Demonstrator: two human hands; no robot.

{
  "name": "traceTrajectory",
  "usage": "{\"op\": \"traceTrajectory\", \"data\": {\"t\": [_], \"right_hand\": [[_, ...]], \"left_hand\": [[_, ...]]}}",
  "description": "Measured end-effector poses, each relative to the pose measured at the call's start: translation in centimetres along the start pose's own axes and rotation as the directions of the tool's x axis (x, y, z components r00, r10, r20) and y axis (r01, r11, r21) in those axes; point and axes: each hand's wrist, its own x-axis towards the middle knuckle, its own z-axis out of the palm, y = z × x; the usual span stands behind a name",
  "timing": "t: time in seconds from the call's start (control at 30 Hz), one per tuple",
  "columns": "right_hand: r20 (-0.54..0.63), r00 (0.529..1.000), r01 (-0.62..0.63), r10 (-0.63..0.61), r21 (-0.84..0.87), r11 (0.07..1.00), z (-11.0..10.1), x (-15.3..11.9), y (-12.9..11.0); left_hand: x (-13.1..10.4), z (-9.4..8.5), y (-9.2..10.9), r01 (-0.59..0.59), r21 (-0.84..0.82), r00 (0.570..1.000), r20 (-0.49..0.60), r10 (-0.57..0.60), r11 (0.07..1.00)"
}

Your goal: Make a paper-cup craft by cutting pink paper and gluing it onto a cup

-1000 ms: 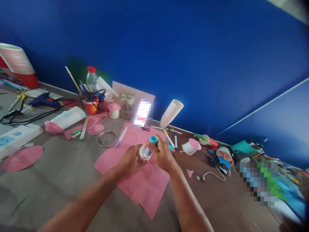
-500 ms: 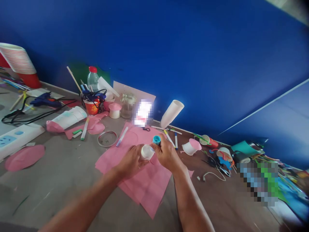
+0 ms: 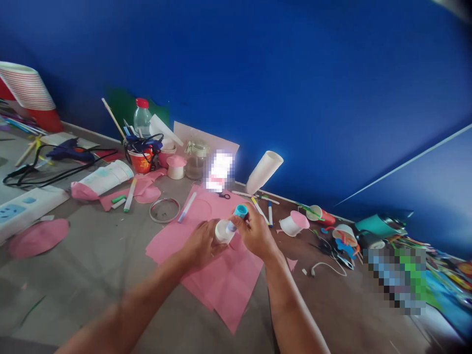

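Note:
My left hand [image 3: 202, 241] is wrapped round a small white paper cup [image 3: 222, 231], held over a pink paper sheet [image 3: 236, 307]. My right hand [image 3: 254, 228] grips a glue stick [image 3: 241, 211] with a blue, hollow-looking end pointing up. Its pale lower end meets the side of the cup; the exact contact is hidden by my fingers. Just beyond my hands lie a white marker [image 3: 187, 207], small dark-handled scissors [image 3: 224, 195] and a yellow-ended marker [image 3: 259, 211].
A lit phone [image 3: 220, 171] leans by a glass jar [image 3: 196, 160]. Stacked white cups [image 3: 264, 172] tilt against the blue wall. To the right sits a pink-topped cup [image 3: 293, 223]; to the left are a tape ring [image 3: 164, 210] and a power strip [image 3: 31, 211].
My right hand has tipped the glue stick and brought its pale end against the cup. My left hand keeps the cup in nearly the same place.

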Motion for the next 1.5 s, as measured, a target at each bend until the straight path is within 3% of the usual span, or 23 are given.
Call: {"op": "traceTrajectory", "data": {"t": [0.13,0.27,0.4,0.5,0.63,0.8,1.0,1.07,1.17,1.27,1.37,1.5], "right_hand": [[0.046,0.998,-0.054,0.053,0.020,0.998,0.2,0.2,0.2],[0.048,0.996,-0.088,0.080,0.179,0.980,0.7,0.3,0.2],[-0.020,1.000,-0.014,0.020,0.289,0.957,2.1,0.3,0.3],[-0.119,0.993,0.050,-0.024,0.220,0.974,2.9,0.2,0.5],[-0.203,0.976,0.076,-0.080,-0.026,0.997,3.0,0.0,0.5],[-0.187,0.980,0.013,-0.064,-0.262,0.965,1.5,-0.2,0.0],[-0.043,0.998,-0.043,0.037,-0.151,0.988,1.1,-0.5,-0.9],[-0.057,0.998,-0.041,0.037,-0.074,0.996,2.1,-0.5,-0.8],[-0.168,0.986,-0.012,0.010,-0.013,1.000,3.6,-0.4,0.0],[-0.259,0.963,0.052,-0.073,-0.084,0.995,4.2,-0.3,0.8],[-0.263,0.956,0.066,-0.129,-0.237,0.969,3.4,-0.2,0.9],[-0.193,0.980,-0.030,-0.041,-0.352,0.935,1.5,-0.5,-0.2]], "left_hand": [[-0.1,-0.1,0.1,-0.017,-0.004,1.000,-0.011,0.017,1.000],[-0.1,-0.1,0.2,-0.014,-0.010,1.000,-0.023,0.014,1.000],[-0.1,0.0,-0.1,-0.018,-0.021,0.999,-0.034,0.018,1.000],[0.0,0.3,-0.3,-0.026,-0.018,0.999,-0.031,0.025,1.000],[0.0,0.4,-0.4,-0.025,-0.003,0.999,-0.029,0.025,1.000],[-0.1,0.2,-0.1,-0.034,-0.020,0.999,-0.019,0.033,0.999],[-0.1,0.6,-0.7,-0.033,-0.031,0.998,-0.049,0.032,0.999],[0.0,0.6,-0.8,-0.041,-0.036,0.998,-0.041,0.039,0.999],[0.1,0.5,-0.7,-0.057,-0.041,0.998,-0.038,0.055,0.998],[0.2,0.3,-0.4,-0.068,-0.040,0.997,-0.023,0.067,0.997],[0.1,0.1,-0.1,-0.058,-0.025,0.998,-0.028,0.057,0.998],[-0.2,0.0,0.1,-0.066,-0.007,0.997,-0.042,0.065,0.998]]}}
